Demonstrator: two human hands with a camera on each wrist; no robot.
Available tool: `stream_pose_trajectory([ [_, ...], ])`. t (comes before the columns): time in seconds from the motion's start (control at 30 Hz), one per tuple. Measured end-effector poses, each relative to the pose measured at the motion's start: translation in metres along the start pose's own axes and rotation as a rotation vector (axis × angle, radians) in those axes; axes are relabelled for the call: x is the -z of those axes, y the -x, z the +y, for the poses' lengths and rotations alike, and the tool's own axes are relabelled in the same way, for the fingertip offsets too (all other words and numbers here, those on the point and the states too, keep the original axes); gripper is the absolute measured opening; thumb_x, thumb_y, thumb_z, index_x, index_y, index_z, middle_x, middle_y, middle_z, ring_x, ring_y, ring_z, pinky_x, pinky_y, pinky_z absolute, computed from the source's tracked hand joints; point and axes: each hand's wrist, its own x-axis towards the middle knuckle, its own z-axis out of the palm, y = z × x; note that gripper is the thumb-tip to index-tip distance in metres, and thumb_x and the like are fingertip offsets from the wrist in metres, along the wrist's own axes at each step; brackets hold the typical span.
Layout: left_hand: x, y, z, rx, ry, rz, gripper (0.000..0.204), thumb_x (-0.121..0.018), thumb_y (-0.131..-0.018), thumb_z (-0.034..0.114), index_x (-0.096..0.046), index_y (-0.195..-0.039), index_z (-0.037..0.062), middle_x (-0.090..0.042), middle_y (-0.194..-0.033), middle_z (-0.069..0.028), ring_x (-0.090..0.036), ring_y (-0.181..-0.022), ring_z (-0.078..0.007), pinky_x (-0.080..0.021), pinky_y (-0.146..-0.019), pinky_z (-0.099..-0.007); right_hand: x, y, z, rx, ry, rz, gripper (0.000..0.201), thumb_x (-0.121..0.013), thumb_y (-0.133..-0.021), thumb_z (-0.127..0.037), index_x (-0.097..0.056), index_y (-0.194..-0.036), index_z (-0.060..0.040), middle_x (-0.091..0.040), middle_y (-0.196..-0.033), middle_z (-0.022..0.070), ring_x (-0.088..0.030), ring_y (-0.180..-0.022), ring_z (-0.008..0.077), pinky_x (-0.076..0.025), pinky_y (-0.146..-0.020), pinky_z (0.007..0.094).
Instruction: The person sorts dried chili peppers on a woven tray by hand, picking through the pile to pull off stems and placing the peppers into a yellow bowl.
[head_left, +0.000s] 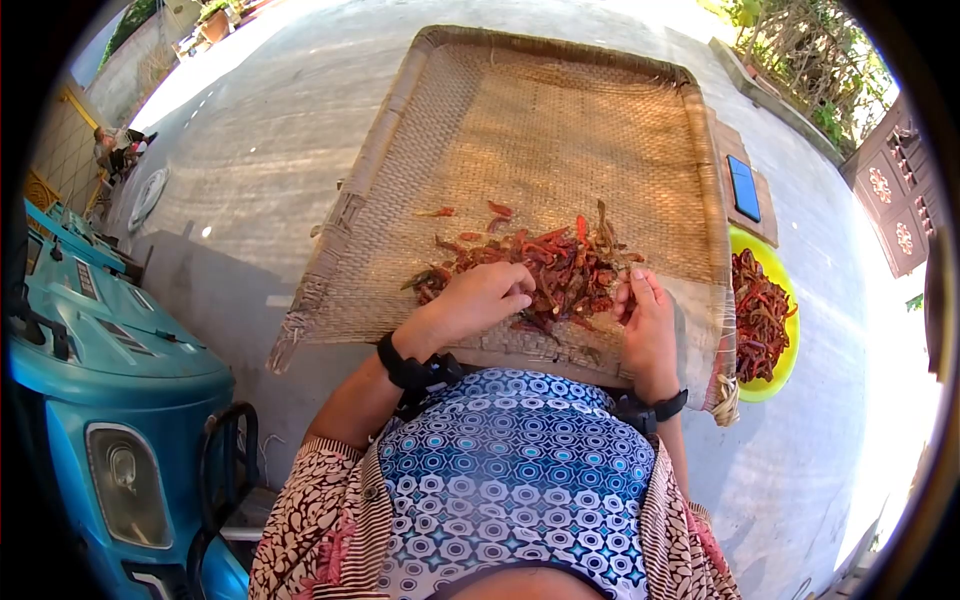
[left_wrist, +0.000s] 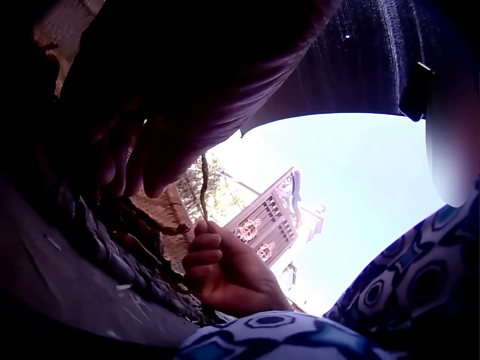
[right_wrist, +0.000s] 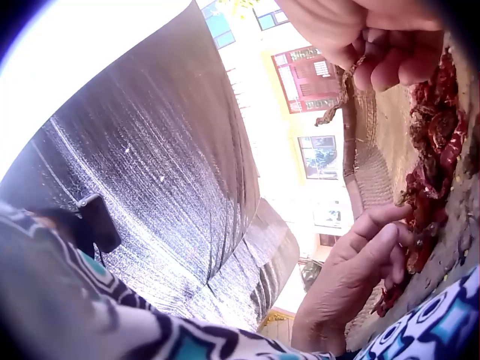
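A large woven tray [head_left: 540, 130] rests across my lap with a pile of dried red chilies [head_left: 560, 270] near its front edge. My left hand [head_left: 485, 297] lies on the pile's left side, its fingers curled into the chilies. In the right wrist view its fingertips [right_wrist: 397, 251] pinch a chili at the heap's edge [right_wrist: 435, 150]. My right hand [head_left: 645, 320] is at the pile's right side. The left wrist view shows the right hand [left_wrist: 225, 270] pinching a thin dried stem [left_wrist: 203, 184] that stands upright.
A yellow-green bowl [head_left: 768, 392] holding more dried chilies sits on the ground to the tray's right. Behind it a blue flat object [head_left: 743, 187] lies on a wooden board. A blue vehicle [head_left: 110, 400] stands close on my left. A person [head_left: 115, 148] sits far left.
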Motion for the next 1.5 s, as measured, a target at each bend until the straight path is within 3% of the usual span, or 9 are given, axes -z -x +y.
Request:
stream_pose_trajectory([
  [0.13,-0.001,0.001,-0.003,-0.028,-0.014,-0.002,0.023,-0.061,-0.085,0.018,-0.061,-0.102,0.0010,-0.062,-0.084,-0.0117,-0.061,-0.080,-0.0267,-0.049,-0.071,-0.0374,0.017,-0.007,-0.004,0.039,-0.112,0.093,0.020,-0.053,-0.098,-0.025,-0.058,-0.099,-0.0056,-0.052,-0.075,-0.0018,-0.046,-0.065,0.0089,-0.039,-0.059,0.0237],
  [0.43,-0.006,0.001,-0.007,-0.042,-0.188,-0.038,0.018,-0.059,-0.085,0.019,-0.063,-0.103,0.0147,-0.055,-0.094,-0.0108,-0.059,-0.090,-0.0283,-0.048,-0.077,-0.0398,0.067,-0.027,-0.022,0.142,-0.540,0.240,0.017,-0.049,-0.099,-0.024,-0.058,-0.101,-0.0097,-0.054,-0.077,-0.0041,-0.049,-0.066,0.0080,-0.045,-0.062,0.0238],
  [0.57,-0.006,0.002,-0.005,-0.034,-0.206,-0.044,0.019,-0.059,-0.085,0.019,-0.063,-0.103,0.0145,-0.055,-0.094,-0.0109,-0.059,-0.090,-0.0291,-0.048,-0.077,-0.0396,0.104,-0.036,-0.015,0.049,-0.714,0.222,0.014,-0.051,-0.098,-0.023,-0.059,-0.099,-0.0117,-0.055,-0.077,-0.0055,-0.050,-0.065,0.0088,-0.044,-0.060,0.0250],
  [0.83,-0.007,0.002,-0.001,0.009,-0.200,-0.034,0.020,-0.064,-0.083,0.018,-0.063,-0.101,0.0094,-0.053,-0.087,-0.0064,-0.057,-0.082,-0.0215,-0.046,-0.073,-0.0331,0.102,-0.036,-0.009,0.043,-0.721,0.241,0.014,-0.050,-0.099,-0.025,-0.059,-0.099,-0.0132,-0.055,-0.075,-0.0060,-0.050,-0.065,0.0086,-0.044,-0.060,0.0243],
  [1.2,-0.005,0.002,0.009,0.006,-0.215,-0.028,0.020,-0.073,-0.077,0.019,-0.063,-0.090,0.0065,-0.053,-0.086,-0.0065,-0.057,-0.080,-0.0219,-0.047,-0.070,-0.0338,0.106,-0.031,-0.038,0.004,-0.799,0.223,0.018,-0.049,-0.100,-0.029,-0.058,-0.096,-0.0144,-0.052,-0.073,-0.0075,-0.047,-0.063,0.0070,-0.042,-0.059,0.0229],
  [1.33,-0.005,0.002,0.010,-0.035,-0.226,0.057,0.021,-0.071,-0.079,0.019,-0.059,-0.088,0.0047,-0.054,-0.087,-0.0076,-0.057,-0.079,-0.0226,-0.047,-0.069,-0.0343,0.114,-0.028,-0.058,0.162,-0.903,0.185,0.021,-0.049,-0.099,-0.029,-0.060,-0.097,-0.0117,-0.053,-0.073,-0.0064,-0.048,-0.063,0.0077,-0.043,-0.060,0.0250],
  [1.37,-0.004,0.002,0.012,-0.051,-0.231,0.086,0.021,-0.071,-0.080,0.019,-0.058,-0.089,0.0043,-0.055,-0.087,-0.0079,-0.057,-0.078,-0.0226,-0.047,-0.068,-0.0344,0.122,-0.030,-0.057,0.235,-0.981,0.121,0.025,-0.048,-0.100,-0.031,-0.059,-0.100,-0.0090,-0.057,-0.077,-0.0035,-0.048,-0.063,0.0091,-0.044,-0.061,0.0273],
  [1.47,-0.003,-0.002,0.018,0.006,-0.153,0.093,0.024,-0.071,-0.081,0.019,-0.056,-0.091,0.0035,-0.059,-0.087,-0.0085,-0.058,-0.076,-0.0222,-0.047,-0.067,-0.0349,0.098,-0.023,-0.077,0.102,-1.186,0.420,0.036,-0.045,-0.099,-0.036,-0.057,-0.111,-0.0043,-0.064,-0.093,0.0033,-0.051,-0.069,0.0118,-0.046,-0.065,0.0290],
  [1.5,-0.005,-0.003,0.014,-0.039,-0.148,0.113,0.025,-0.071,-0.081,0.020,-0.055,-0.092,0.0029,-0.062,-0.085,-0.0089,-0.058,-0.074,-0.0222,-0.047,-0.066,-0.0357,0.100,-0.026,-0.068,0.108,-1.075,0.256,0.035,-0.046,-0.099,-0.035,-0.057,-0.112,-0.0042,-0.063,-0.093,0.0033,-0.052,-0.070,0.0119,-0.046,-0.065,0.0287],
])
